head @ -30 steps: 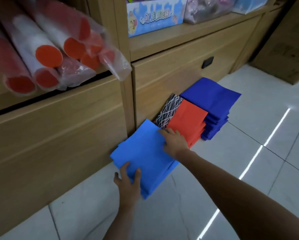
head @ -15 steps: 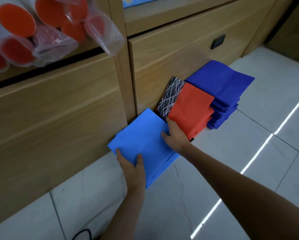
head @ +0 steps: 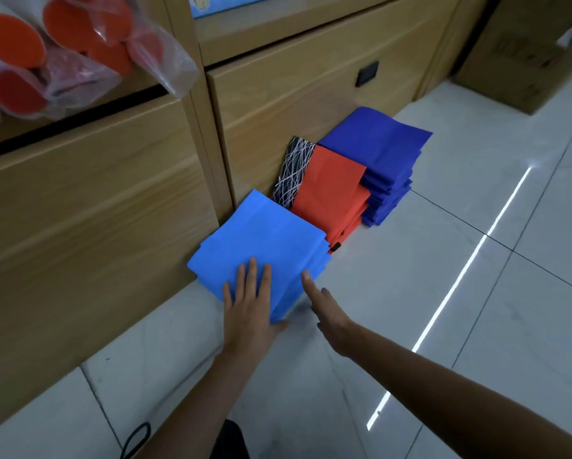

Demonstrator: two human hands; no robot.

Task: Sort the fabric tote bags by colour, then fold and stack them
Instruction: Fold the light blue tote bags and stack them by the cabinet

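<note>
Three stacks of folded tote bags lie on the floor against a wooden cabinet. The light blue stack (head: 261,240) is nearest. My left hand (head: 250,304) rests flat on its near corner, fingers spread, thumb at the stack's edge. My right hand (head: 324,309) is flat and open beside the stack's right edge, fingertips touching its side. Behind it lie the red stack (head: 331,190) and the taller dark blue stack (head: 377,150). A black bag with white lines (head: 293,170) leans on the cabinet behind the red stack.
The wooden cabinet (head: 112,210) runs along the left and back. Bagged red-and-white rolls (head: 46,54) overhang the shelf at top left. A cardboard box (head: 523,51) stands at the far right. A black cord (head: 135,438) lies on the white tiled floor (head: 476,293) near me.
My right hand has left the top far corner of the light blue stack and come back to its near right edge. My left hand slid further onto the stack's top.
</note>
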